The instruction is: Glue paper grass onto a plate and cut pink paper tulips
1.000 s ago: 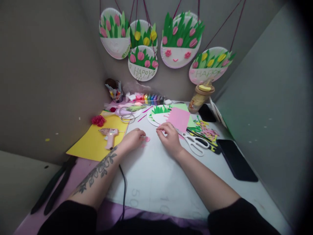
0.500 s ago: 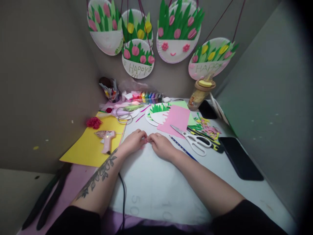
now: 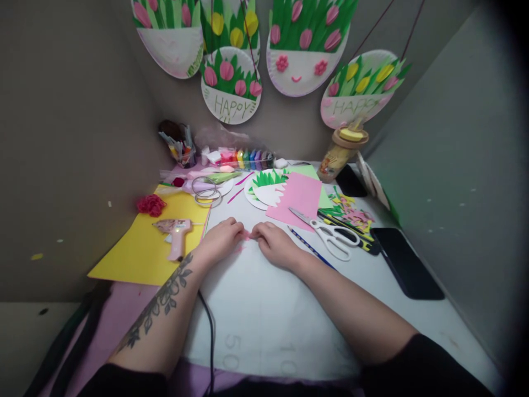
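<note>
My left hand point(image 3: 221, 237) and my right hand point(image 3: 275, 242) meet at their fingertips over a white mat point(image 3: 264, 309). Between the fingertips of both hands sits a small pink paper piece point(image 3: 247, 235), pinched from each side and mostly hidden. White-handled scissors point(image 3: 330, 232) lie just right of my right hand. A blue pencil point(image 3: 309, 249) runs beside my right wrist. A pink glue gun point(image 3: 176, 232) rests on a yellow sheet point(image 3: 149, 248) left of my left hand.
A pink sheet point(image 3: 298, 199) and a paper plate with green grass cutouts point(image 3: 264, 190) lie behind the hands. Paper scraps point(image 3: 351, 216), a black phone point(image 3: 407, 263), a jar point(image 3: 341, 154) and paint pots point(image 3: 248, 159) stand around. Decorated plates point(image 3: 231, 88) hang on the wall.
My right hand moved left from near the pink sheet to meet my left hand at the small pink piece. The view has tilted down slightly.
</note>
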Demonstrator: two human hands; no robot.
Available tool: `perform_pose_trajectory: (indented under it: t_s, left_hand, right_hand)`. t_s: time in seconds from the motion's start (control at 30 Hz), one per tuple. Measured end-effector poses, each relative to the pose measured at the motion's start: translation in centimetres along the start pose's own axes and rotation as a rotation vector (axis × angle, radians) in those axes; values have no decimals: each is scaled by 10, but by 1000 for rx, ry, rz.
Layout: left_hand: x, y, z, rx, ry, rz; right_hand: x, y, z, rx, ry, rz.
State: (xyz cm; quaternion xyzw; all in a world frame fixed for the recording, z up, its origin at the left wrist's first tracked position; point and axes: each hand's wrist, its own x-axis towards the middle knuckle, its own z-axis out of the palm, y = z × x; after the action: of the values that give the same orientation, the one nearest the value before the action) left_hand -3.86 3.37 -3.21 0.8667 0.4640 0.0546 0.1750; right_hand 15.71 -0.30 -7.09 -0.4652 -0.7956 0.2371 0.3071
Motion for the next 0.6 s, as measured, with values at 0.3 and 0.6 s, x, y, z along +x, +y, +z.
perform_pose_trajectory:
  t_s: [0.3,0.6]
  left_hand:
    - [-9,33,-3,-802,132,-235]
    - [-7,33,6,-1075,86,-293]
  right_hand:
    - [3,-12,0,369,362,78]
    - [0,-14,0,285,476,28]
